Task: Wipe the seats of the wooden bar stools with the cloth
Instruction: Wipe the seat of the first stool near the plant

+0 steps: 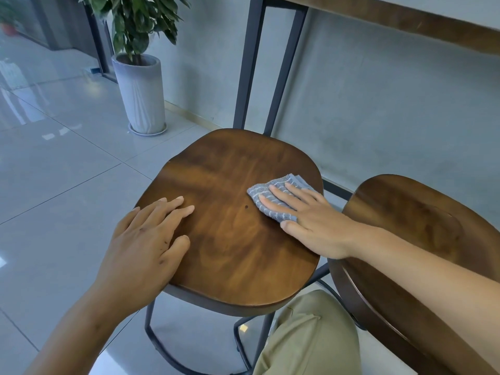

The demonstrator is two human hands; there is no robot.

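Here, left to right: left hand [151, 234] spread flat and empty on the near-left edge of the stool seat [232, 239], likely to steady the stool against the wiping push. Right hand [311, 220] likewise flat, fingers extended, pressing the folded grey cloth [281, 185] onto the seat's right side rather than pinching it, probably for broad contact. Second stool [405, 226] just beside, under the right forearm, apparently awaiting its turn.

No text, label, brand, number or sign can be read anywhere in the view.
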